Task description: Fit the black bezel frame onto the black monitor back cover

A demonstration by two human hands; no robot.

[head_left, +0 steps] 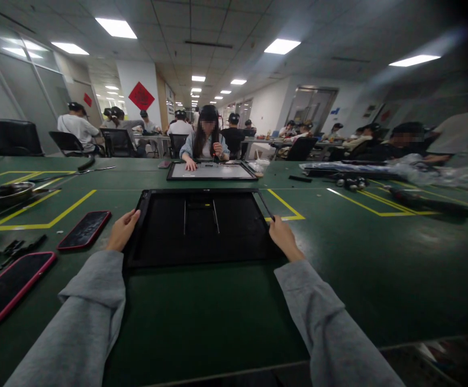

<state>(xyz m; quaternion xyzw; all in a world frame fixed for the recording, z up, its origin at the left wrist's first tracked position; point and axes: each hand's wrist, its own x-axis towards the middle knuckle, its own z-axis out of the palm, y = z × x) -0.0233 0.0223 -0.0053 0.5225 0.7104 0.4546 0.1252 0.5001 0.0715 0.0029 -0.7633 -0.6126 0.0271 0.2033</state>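
A shallow black monitor housing lies in front of me on the green table. Two thin silvery strips and a small yellow mark show inside it. My left hand is closed on its left rim near the upper corner, thumb on top. On the opposite side, my right hand grips the right edge, where a thin dark strip runs up from the fingers. I cannot tell whether that strip is loose or part of the rim. The fingertips under the housing are hidden.
Two red-edged phones and a metal bowl lie left on the green table. Across from me, a person touches another panel; a plastic cup stands beside it. A power tool and plastic-wrapped parts are right.
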